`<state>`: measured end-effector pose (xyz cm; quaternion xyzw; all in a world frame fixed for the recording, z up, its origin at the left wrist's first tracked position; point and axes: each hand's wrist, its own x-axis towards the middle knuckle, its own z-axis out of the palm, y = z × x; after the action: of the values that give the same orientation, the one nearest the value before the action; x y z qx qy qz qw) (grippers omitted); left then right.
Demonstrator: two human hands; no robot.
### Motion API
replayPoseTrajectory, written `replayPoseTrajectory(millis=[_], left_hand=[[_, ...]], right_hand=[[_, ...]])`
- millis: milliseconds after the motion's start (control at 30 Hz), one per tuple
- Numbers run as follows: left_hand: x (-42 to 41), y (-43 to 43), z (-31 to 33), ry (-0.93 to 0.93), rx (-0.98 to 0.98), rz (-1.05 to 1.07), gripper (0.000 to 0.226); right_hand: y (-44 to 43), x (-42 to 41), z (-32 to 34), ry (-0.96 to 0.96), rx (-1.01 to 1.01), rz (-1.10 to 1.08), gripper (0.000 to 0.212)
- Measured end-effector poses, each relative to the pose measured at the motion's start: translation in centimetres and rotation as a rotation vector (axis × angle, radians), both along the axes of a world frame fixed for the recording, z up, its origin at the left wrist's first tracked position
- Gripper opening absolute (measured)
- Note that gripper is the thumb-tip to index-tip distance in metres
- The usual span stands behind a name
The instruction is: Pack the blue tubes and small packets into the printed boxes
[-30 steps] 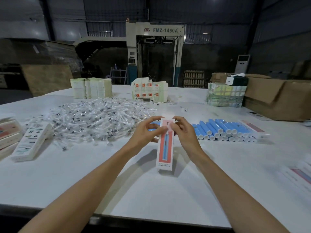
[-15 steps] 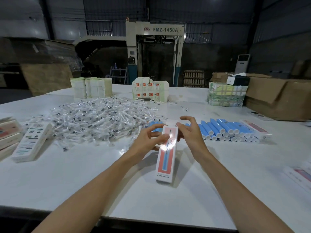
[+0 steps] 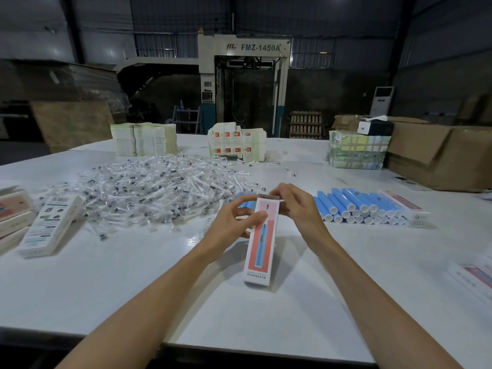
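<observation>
— What's in the hands, seen from the head camera?

— One printed box (image 3: 261, 241), red and white with a blue tube pictured on it, standing tilted near the middle of the white table (image 3: 106, 283). The left hand (image 3: 234, 222) has thumb and fingers clamped on its upper left side. The right hand (image 3: 298, 209) pinches the top flap between curled fingertips.

— How many tubes?

— Blue tubes (image 3: 354, 206) lie in a stacked row toward the right edge; I count about a dozen white caps, but they overlap, so no exact number. A few more peek out behind the hands. The small packets (image 3: 149, 190) form one big clear heap toward the left, far too many to count.

— Other boxes?

— One lies flat near the left edge (image 3: 50, 225), three more are stacked (image 3: 13, 217) at that edge, one sits beside the tubes (image 3: 404, 206).

— And the room?

— Dim warehouse. At the far edge, two stacks of flat cartons (image 3: 143, 139) (image 3: 237, 142), a wrapped bundle (image 3: 356, 150), a cardboard box (image 3: 442, 155). Behind stands a machine (image 3: 245, 83) marked FMZ-1450A.
</observation>
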<state>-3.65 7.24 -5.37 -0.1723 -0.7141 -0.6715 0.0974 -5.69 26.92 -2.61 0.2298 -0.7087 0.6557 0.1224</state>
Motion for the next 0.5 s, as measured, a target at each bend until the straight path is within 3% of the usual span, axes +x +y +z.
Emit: replayPoseTrajectory(millis=[300, 500], left_hand=[[0.4, 0.5, 0.5, 0.034, -0.034, -0.028, 0.052], [0.4, 0.5, 0.5, 0.023, -0.024, -0.061, 0.061]], right_hand=[[0.9, -0.4, 0.6, -0.213, -0.171, 0.052, 0.004], [1.6, -0.4, 0.8, -0.283, -0.210, 0.150, 0.007]])
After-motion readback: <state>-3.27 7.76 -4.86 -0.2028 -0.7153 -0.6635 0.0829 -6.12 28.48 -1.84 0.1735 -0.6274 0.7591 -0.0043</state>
